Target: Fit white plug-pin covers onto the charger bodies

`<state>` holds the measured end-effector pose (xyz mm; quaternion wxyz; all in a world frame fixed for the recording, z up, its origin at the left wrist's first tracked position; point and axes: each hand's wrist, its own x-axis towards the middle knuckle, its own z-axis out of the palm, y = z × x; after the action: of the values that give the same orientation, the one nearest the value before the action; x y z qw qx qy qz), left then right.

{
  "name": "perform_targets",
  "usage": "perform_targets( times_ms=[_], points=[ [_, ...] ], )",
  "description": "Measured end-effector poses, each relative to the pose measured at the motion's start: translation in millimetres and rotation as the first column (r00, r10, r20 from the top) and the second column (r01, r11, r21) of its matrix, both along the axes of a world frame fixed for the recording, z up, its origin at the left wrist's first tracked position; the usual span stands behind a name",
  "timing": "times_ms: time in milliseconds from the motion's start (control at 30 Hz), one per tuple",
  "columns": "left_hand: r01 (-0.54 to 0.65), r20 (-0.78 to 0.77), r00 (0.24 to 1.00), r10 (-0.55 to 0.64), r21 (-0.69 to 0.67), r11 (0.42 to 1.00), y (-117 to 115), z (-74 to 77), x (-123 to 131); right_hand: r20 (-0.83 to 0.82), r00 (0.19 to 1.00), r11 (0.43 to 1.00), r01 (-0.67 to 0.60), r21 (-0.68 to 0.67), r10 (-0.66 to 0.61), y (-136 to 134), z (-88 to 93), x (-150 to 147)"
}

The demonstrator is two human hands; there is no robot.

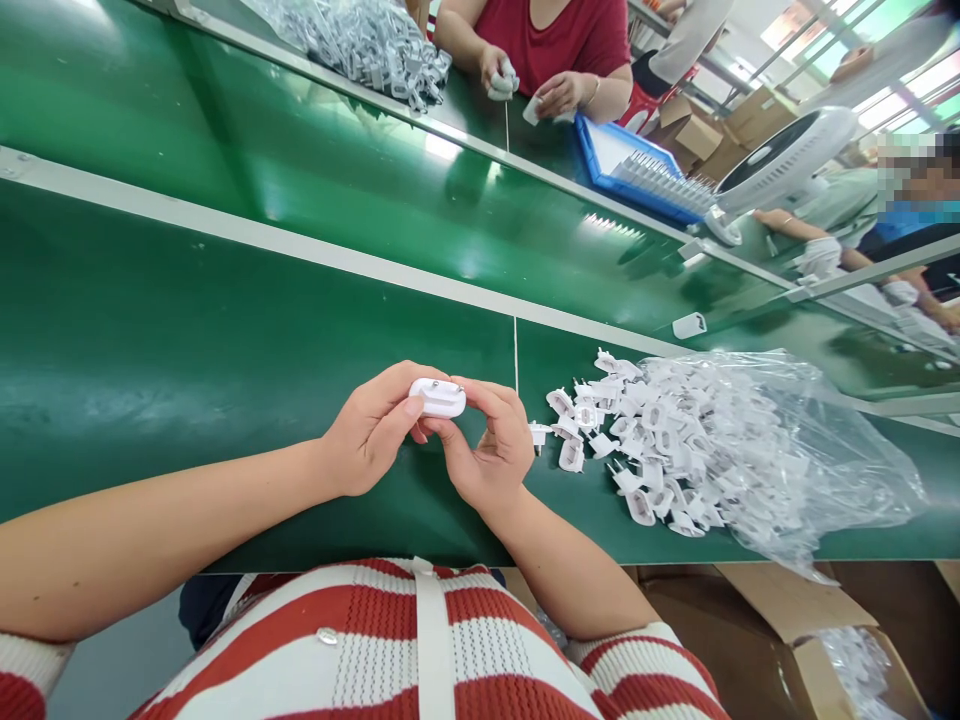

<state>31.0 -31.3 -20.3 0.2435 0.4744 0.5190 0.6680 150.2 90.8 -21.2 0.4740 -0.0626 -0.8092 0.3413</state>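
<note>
Both my hands meet over the green table near its front edge. My left hand (371,430) and my right hand (487,445) together pinch one white plastic plug housing (438,397), holding it just above the surface. Its flat face, with small metal contacts, points up. Fingers of both hands are curled around it. Right of my right hand lies a pile of the same white plug parts (637,440), spilling out of a clear plastic bag (780,450). One loose part (538,433) lies closest to my right hand.
A green conveyor belt (300,170) runs behind a metal rail (225,232). Across it a person in a red top (555,40) handles white parts beside another pile (367,40) and a blue tray (637,170). A white fan (787,160) stands right. A cardboard box (817,640) sits below.
</note>
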Motion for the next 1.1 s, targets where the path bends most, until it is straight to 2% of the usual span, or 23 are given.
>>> perform_targets(
  times_ms=[100,233,433,633,867,967,1100],
  points=[
    [-0.065,0.050,0.997,0.066,-0.026,0.998,1.2,2.9,5.8,0.007,1.000,0.999,0.003,-0.041,-0.003,-5.1,-1.4,0.0],
    [-0.158,-0.042,0.987,0.157,-0.031,0.987,-0.7,6.1,3.9,0.007,0.999,0.996,-0.030,-0.079,0.031,-7.0,-3.5,1.2],
    [-0.166,-0.118,0.979,0.164,-0.004,0.986,-3.2,1.9,-1.3,0.005,0.996,0.988,-0.092,-0.125,0.093,-4.0,-6.2,1.7],
    [-0.135,-0.122,0.983,0.141,0.055,0.989,-2.3,-4.6,-3.0,0.016,0.997,0.993,-0.076,-0.091,0.078,-3.0,-7.1,1.5],
    [-0.023,-0.142,0.989,0.040,0.117,0.993,0.7,-9.5,-5.4,-0.005,1.000,0.993,0.025,0.118,-0.024,-0.1,-0.2,0.8],
    [0.020,-0.265,0.964,0.021,0.150,0.988,0.5,-7.8,-9.3,-0.031,0.998,0.986,0.057,0.158,-0.053,2.1,-1.6,2.4],
    [0.069,-0.464,0.885,0.045,0.227,0.972,-0.3,-5.6,-14.3,-0.080,0.996,0.989,0.054,0.140,-0.043,3.0,-3.9,4.2]
  ],
)
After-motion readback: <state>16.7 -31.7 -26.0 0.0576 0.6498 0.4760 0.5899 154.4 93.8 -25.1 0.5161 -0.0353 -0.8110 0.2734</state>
